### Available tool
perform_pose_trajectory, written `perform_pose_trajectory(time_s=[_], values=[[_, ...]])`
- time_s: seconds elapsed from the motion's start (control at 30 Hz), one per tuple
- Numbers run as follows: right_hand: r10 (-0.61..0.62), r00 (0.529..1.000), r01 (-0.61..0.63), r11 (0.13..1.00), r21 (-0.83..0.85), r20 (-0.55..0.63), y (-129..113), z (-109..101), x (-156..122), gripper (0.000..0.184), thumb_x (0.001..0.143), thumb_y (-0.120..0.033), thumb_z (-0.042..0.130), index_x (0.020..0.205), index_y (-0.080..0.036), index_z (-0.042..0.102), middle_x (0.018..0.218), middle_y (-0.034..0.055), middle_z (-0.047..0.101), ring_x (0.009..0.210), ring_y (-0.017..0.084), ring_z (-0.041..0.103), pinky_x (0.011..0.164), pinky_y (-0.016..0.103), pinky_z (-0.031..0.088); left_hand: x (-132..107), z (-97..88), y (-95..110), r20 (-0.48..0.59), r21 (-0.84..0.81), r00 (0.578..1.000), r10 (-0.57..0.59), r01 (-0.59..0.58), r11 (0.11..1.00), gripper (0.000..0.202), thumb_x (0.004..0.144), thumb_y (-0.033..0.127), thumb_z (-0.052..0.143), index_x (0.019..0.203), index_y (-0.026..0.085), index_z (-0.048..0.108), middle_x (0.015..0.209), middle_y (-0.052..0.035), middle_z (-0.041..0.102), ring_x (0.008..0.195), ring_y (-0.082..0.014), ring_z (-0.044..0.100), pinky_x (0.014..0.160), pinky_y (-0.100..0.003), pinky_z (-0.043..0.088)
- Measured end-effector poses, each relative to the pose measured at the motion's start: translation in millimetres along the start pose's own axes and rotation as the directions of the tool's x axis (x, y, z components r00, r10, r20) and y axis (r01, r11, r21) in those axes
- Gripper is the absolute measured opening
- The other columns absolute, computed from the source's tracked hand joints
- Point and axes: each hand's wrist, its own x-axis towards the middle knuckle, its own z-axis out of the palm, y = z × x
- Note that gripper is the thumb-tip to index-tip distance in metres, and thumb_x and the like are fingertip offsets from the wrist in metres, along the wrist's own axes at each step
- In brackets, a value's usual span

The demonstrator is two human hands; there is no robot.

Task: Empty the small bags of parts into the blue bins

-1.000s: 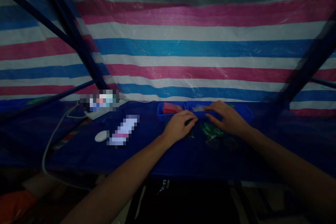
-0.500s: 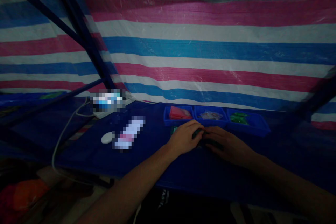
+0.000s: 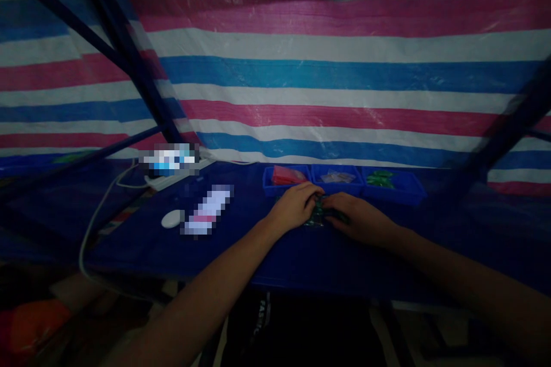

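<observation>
On the blue tabletop, my left hand (image 3: 295,207) is closed, its fingers curled over the left side of a shiny green plastic packet (image 3: 317,215). From the other side my right hand (image 3: 358,217) grips the same packet, thumb and fingers pinched together. Part of the packet shows between the two hands; the rest is hidden under the fingers. Just behind the hands stand three blue trays: the left tray (image 3: 270,189) holds red packets (image 3: 286,175), the middle tray (image 3: 340,188) clear packets (image 3: 339,177), and the right tray (image 3: 408,190) green packets (image 3: 380,178).
To the left lie a blurred-out phone-like slab (image 3: 210,209) and a white round object (image 3: 173,218). Behind them is a white power strip (image 3: 172,179), with a white cable (image 3: 88,235) hanging over the table's left edge. Striped sheeting (image 3: 344,74) and blue frame bars (image 3: 148,97) enclose the table.
My hands have drawn slightly apart, and more of the green packet shows between them. The whole view has shifted a little, so the trays appear further left.
</observation>
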Motion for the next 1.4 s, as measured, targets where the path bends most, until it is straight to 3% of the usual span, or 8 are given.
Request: perform_pose_trajectory(time_s=[0.2,0.33,0.47,0.53,0.73,0.93,1.2,1.4], values=[[-0.014,0.999,0.021,0.978,-0.209,0.031,2,-2,7,0.028,0.095,-0.019,0.059,0.122,-0.022,0.069,0.117,0.011,0.076,0.107,0.028,0.071,0.097,0.046,0.056,3,-3.1,3,0.004,0.006,1.0,0.028,-0.028,1.0,0.028,0.096,0.009,0.051,0.117,0.017,0.067,0.112,-0.0086,0.072,0.105,-0.021,0.068,0.096,-0.037,0.054],[-0.005,0.998,-0.01,0.977,-0.215,-0.07,6,-3,8,0.024,0.096,-0.019,0.056,0.115,-0.022,0.07,0.11,0.0096,0.077,0.103,0.028,0.073,0.094,0.044,0.057,4,-8.8,14,0.033,-0.034,0.998,0.044,-0.043,0.998,0.03,0.108,0.024,0.04,0.11,0.017,0.069,0.105,-0.0081,0.073,0.101,-0.0205,0.068,0.094,-0.037,0.053],[0.142,0.924,-0.143,0.989,0.024,-0.356,10,-7,6,0.015,0.094,-0.023,0.061,0.106,-0.025,0.069,0.102,0.006,0.077,0.094,0.026,0.074,0.087,0.042,0.059,4,-7.8,18,0.005,-0.086,0.999,0.035,-0.034,0.996,0.029,0.104,0.035,0.054,0.127,0.02,0.064,0.118,-0.0088,0.073,0.109,-0.0227,0.069,0.098,-0.038,0.053],[0.228,0.877,-0.163,0.969,0.185,-0.422,11,-8,4,0.012,0.092,-0.026,0.064,0.104,-0.025,0.067,0.098,0.005,0.076,0.088,0.024,0.075,0.084,0.041,0.061,5,-3.5,16,-0.02,-0.082,1.0,0.018,-0.019,0.996,0.032,0.099,0.033,0.063,0.129,0.021,0.063,0.12,-0.0083,0.073,0.11,-0.0238,0.069,0.098,-0.039,0.053],[0.32,0.882,-0.116,0.858,0.501,-0.345,13,-5,1,0.032,0.088,-0.037,0.075,0.115,-0.024,0.067,0.114,0.0079,0.074,0.1,0.025,0.075,0.094,0.044,0.062,6,6.7,12,-0.084,-0.213,0.993,-0.084,0.065,0.975,0.034,0.096,0.028,0.067,0.128,0.021,0.062,0.105,-0.0049,0.076,0.094,-0.02,0.072,0.087,-0.034,0.056],[0.384,0.877,-0.134,0.773,0.62,-0.289,22,0,3,0.035,0.085,-0.04,0.079,0.113,-0.022,0.068,0.109,0.0085,0.075,0.101,0.024,0.074,0.095,0.044,0.062,8,6.8,13,-0.103,-0.241,0.986,-0.129,0.101,0.965,0.04,0.093,0.04,0.072,0.125,0.019,0.062,0.09,-0.0023,0.075,0.079,-0.0166,0.071,0.075,-0.028,0.054],[0.345,0.805,-0.142,0.902,0.409,-0.482,9,-9,3,0.022,0.09,-0.036,0.07,0.109,-0.025,0.068,0.108,0.0077,0.073,0.099,0.026,0.072,0.084,0.041,0.063,7,1.4,15,-0.099,-0.17,0.985,-0.138,0.12,0.978,0.037,0.101,0.041,0.061,0.131,0.02,0.065,0.083,-0.0021,0.075,0.068,-0.0143,0.068,0.067,-0.027,0.052],[0.094,0.868,-0.021,0.988,0.153,-0.488,1,-24,2,0.008,0.091,-0.025,0.064,0.097,-0.026,0.069,0.105,0.0076,0.072,0.103,0.027,0.07,0.093,0.047,0.059,8,-0.2,17,-0.071,-0.461,0.988,-0.135,0.088,0.883,0.044,0.11,0.042,0.036,0.132,0.018,0.065,0.092,-0.0064,0.075,0.078,-0.0144,0.07,0.073,-0.028,0.056]])
